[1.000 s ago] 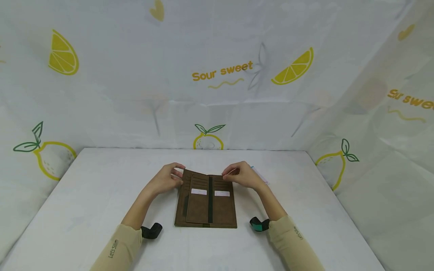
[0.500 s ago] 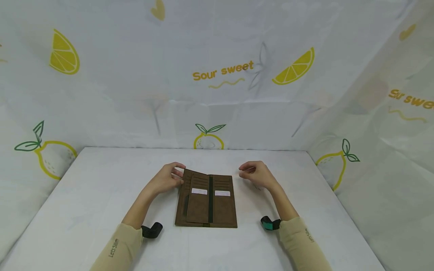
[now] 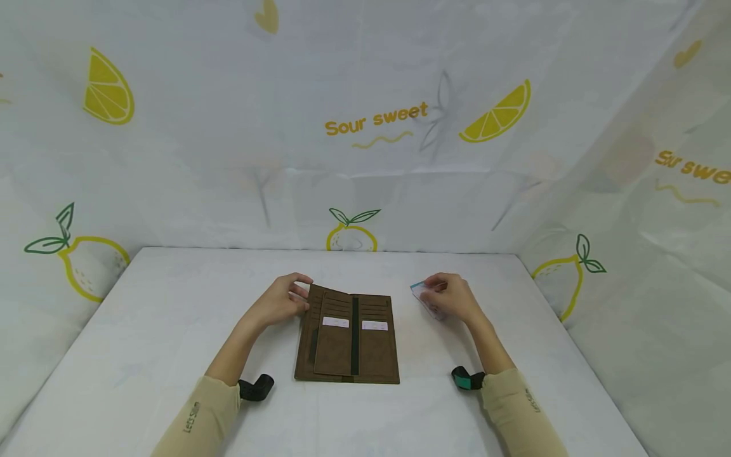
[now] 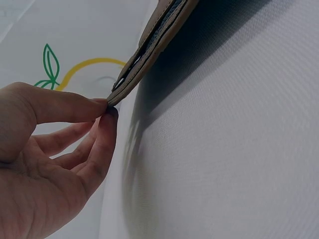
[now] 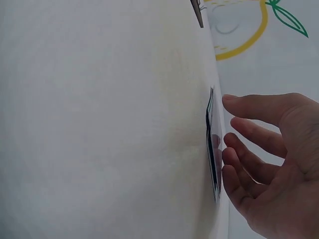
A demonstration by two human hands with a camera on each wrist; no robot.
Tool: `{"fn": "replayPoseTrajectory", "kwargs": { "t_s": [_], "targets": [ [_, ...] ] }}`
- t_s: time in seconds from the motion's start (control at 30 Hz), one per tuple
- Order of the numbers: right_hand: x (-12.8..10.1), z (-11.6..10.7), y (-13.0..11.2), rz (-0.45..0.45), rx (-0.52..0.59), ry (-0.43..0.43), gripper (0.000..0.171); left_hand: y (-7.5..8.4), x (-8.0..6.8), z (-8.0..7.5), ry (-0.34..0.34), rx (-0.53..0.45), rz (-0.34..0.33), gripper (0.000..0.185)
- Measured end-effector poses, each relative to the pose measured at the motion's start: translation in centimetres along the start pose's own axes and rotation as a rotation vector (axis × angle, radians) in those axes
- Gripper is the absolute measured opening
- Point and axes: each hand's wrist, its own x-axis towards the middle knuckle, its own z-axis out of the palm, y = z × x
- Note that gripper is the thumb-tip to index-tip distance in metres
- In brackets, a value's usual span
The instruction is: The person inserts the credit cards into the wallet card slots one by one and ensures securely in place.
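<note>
A long brown wallet (image 3: 374,355) lies opened out on the white table, its inner leaf (image 3: 331,352) toward the left. Pale slips (image 3: 374,325) show in its slots on both sides of a dark centre strip. My left hand (image 3: 278,303) pinches the wallet's upper left corner between thumb and forefinger, as the left wrist view shows close up. To the right of the wallet lies a thin, flat, pale item (image 5: 214,149) with a blue edge, looking layered. My right hand (image 3: 455,297) is right over it, fingers loosely bent and not closed on it; they partly cover it in the head view.
White cloth covers the table (image 3: 171,355), and a white lemon-print curtain (image 3: 240,127) stands behind and at the sides. A dark wrist camera (image 3: 257,388) sticks out from the left wrist, another (image 3: 467,379) from the right, both low over the table.
My right hand has left the wallet's upper right edge and moved right, over the flat pale item. My left hand and the wallet have stayed in place.
</note>
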Motion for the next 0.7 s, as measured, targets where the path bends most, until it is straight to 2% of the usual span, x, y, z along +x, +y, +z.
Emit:
{"fn": "replayPoseTrajectory", "kwargs": {
  "t_s": [0.43, 0.7],
  "targets": [
    [0.09, -0.35, 0.46, 0.025, -0.048, -0.034, 0.047, -0.13, -0.04, -0.03, -0.005, -0.011, -0.009, 0.055],
    [0.13, -0.53, 0.13, 0.076, -0.061, -0.055, 0.052, -0.12, 0.04, 0.06, -0.003, -0.004, 0.0, 0.054]
  ]
}}
